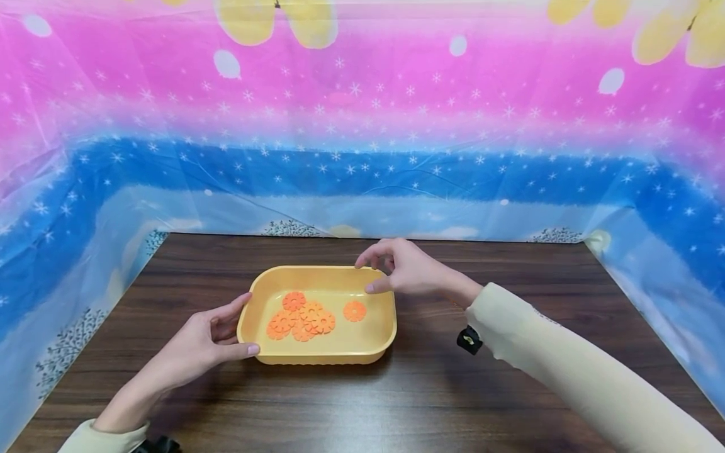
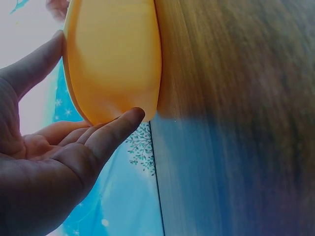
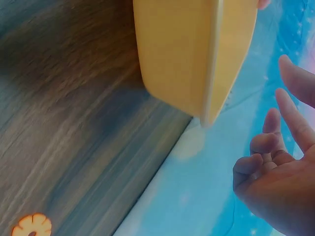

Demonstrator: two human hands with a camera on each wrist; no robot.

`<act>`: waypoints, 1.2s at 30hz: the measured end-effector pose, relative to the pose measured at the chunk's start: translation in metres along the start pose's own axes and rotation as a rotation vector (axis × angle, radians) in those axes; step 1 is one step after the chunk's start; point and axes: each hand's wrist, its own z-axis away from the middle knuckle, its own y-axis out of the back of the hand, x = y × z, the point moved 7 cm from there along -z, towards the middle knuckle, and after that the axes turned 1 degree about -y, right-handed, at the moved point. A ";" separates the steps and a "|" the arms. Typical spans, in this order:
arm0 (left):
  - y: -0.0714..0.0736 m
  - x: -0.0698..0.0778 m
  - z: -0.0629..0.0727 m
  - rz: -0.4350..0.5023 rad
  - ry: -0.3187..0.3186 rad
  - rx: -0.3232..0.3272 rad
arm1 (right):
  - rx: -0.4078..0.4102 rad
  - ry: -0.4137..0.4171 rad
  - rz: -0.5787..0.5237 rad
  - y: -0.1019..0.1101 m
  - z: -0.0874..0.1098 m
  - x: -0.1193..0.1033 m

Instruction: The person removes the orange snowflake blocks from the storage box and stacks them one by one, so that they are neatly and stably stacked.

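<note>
A shallow yellow plastic tray (image 1: 345, 357) sits on the table with several orange notched discs (image 1: 311, 313) inside, most of them overlapping left of its middle. One orange disc (image 1: 355, 311) lies apart on the right of the tray floor. My left hand (image 1: 198, 343) holds the tray's left end, thumb at the near corner and fingers along the outer wall; in the left wrist view the fingertips meet the yellow wall (image 2: 115, 59). Above the tray's far right corner hovers my right hand (image 1: 404, 267), thumb and fingers spread apart, with nothing between them.
Dark wood-grain table (image 1: 481, 402) surrounds the tray. Another orange notched disc (image 3: 32, 225) shows at the lower left of the right wrist view, outside the tray. A pink and blue patterned cloth (image 1: 362, 170) hangs behind the table and along both sides.
</note>
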 end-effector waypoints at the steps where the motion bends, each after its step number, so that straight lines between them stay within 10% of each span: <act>1: 0.000 0.001 0.000 -0.002 -0.002 -0.002 | -0.006 0.004 0.002 -0.003 -0.002 -0.001; 36: 0.001 0.003 0.000 -0.001 -0.009 -0.003 | -0.219 -0.007 -0.056 -0.091 -0.044 -0.004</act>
